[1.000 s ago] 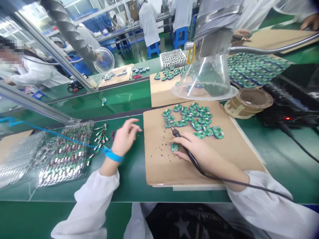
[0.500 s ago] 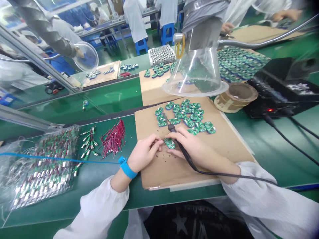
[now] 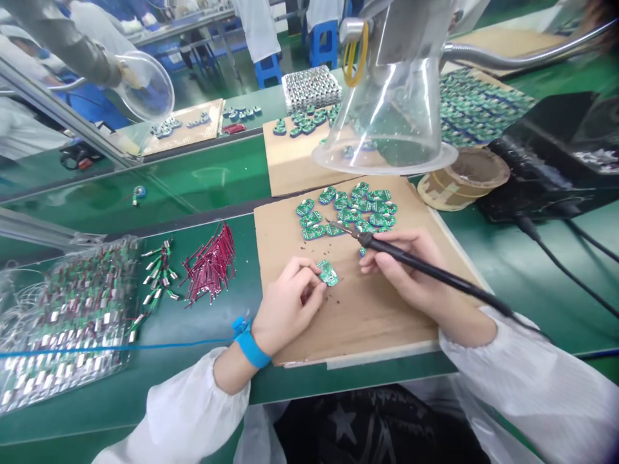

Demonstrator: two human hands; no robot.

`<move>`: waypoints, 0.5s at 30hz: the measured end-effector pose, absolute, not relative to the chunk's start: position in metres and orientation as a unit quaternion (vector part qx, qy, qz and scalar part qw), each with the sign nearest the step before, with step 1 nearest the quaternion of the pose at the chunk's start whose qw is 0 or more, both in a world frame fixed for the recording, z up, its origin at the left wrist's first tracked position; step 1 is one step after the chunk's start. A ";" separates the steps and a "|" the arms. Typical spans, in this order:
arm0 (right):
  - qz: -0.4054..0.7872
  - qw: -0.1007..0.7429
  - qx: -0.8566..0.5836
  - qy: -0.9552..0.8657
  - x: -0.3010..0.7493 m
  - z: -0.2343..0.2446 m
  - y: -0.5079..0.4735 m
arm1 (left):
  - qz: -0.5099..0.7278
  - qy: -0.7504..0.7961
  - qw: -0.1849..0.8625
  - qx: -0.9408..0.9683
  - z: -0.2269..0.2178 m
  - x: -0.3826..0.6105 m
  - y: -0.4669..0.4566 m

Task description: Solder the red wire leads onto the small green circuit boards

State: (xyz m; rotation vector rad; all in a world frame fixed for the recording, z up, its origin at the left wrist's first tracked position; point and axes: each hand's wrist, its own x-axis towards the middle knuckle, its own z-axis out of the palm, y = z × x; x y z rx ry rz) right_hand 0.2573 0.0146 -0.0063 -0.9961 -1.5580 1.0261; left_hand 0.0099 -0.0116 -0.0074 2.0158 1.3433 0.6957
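Observation:
My left hand [image 3: 289,301] rests on a brown cardboard sheet [image 3: 367,309] and pinches a small green circuit board [image 3: 328,273] between thumb and fingers. My right hand [image 3: 411,270] is closed round a black soldering iron [image 3: 420,265], its tip lying over a cluster of several green circuit boards [image 3: 348,209] at the sheet's far side. A blue wrist strap [image 3: 249,345] with a blue cord circles my left wrist.
A bundle of red wires [image 3: 210,263] and small loose parts [image 3: 159,270] lie left of the sheet, beside a clear bag of components [image 3: 62,316]. A clear fume hood [image 3: 387,116] hangs behind. A tape roll [image 3: 461,180] and black station [image 3: 556,161] stand right. People in white coats work beyond.
My left hand came from the red wires to the sheet and took hold of the single board. My right hand lifted off that board and swung the iron's tip towards the cluster.

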 end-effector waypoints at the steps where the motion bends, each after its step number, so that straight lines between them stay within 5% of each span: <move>1: 0.425 0.498 -0.421 -0.628 0.258 -0.005 0.014 | 0.259 0.506 0.308 0.763 -0.008 0.011 -0.012; 15: 0.459 0.507 -0.414 -0.601 0.263 -0.016 0.021 | 0.242 0.500 0.331 0.763 -0.008 0.008 -0.013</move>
